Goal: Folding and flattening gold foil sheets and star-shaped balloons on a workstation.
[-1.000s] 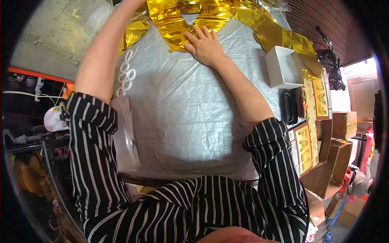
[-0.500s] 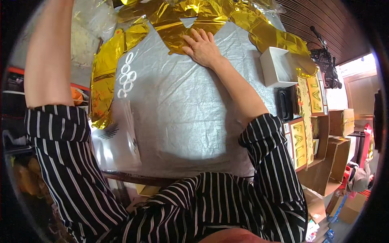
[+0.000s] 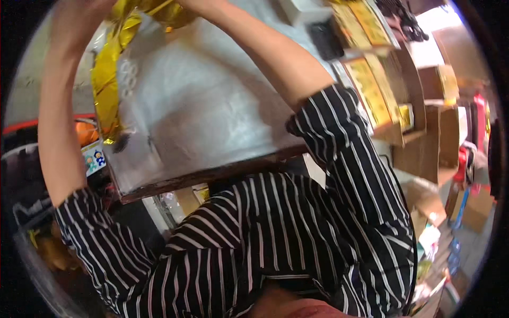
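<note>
A long gold foil sheet [image 3: 106, 90] hangs down the left side of a table covered by a crinkled silver-white sheet [image 3: 212, 106]. My left hand [image 3: 79, 18] is raised at the top edge beside the foil's upper end, too blurred to show its grip. My right forearm reaches across the table. My right hand [image 3: 197, 4] is cut off by the top edge next to more gold foil [image 3: 159, 8]. Both sleeves are black with white stripes.
The table's dark wooden front edge [image 3: 212, 172] runs just before my body. Flat gold packs [image 3: 371, 90] and a black object [image 3: 326, 40] lie at the table's right side. Open cardboard boxes [image 3: 435, 132] stand further right. Orange and dark clutter [image 3: 85, 132] fills the left.
The view has tipped down and closer, so my hands have slid to the top edge. The gold foil strip now hangs down the table's left side.
</note>
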Action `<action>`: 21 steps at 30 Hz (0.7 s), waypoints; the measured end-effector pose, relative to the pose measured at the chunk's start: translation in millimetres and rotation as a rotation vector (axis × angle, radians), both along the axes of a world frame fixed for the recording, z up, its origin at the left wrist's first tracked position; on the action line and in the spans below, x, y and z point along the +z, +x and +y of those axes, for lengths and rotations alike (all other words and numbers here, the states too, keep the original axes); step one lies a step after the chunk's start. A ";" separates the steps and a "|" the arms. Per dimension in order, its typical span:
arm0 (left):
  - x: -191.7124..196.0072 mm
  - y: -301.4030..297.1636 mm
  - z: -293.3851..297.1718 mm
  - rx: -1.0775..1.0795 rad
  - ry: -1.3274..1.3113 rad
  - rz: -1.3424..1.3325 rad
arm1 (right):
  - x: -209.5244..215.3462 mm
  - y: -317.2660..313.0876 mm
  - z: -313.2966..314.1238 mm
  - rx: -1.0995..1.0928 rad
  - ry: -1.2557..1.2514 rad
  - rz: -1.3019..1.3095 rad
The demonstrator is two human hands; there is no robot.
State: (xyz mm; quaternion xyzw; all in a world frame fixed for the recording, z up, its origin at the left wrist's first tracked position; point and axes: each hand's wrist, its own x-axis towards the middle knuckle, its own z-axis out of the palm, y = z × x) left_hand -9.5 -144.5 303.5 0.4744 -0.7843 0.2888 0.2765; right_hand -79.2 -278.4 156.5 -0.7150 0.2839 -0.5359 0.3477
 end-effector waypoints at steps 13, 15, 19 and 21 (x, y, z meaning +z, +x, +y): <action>-243.8 -38.8 161.9 -0.070 0.423 -0.132 | -126.0 -181.6 13.6 0.015 -0.850 0.794; -278.2 -45.2 163.1 -0.007 0.463 -0.096 | -133.2 -210.5 20.4 0.082 -0.687 1.037; -283.2 -64.0 181.0 0.131 0.316 0.064 | -106.2 -218.4 84.5 -0.038 -0.550 1.019; -277.4 -73.1 186.5 0.174 0.330 0.121 | -111.1 -209.4 94.4 0.076 -0.556 0.887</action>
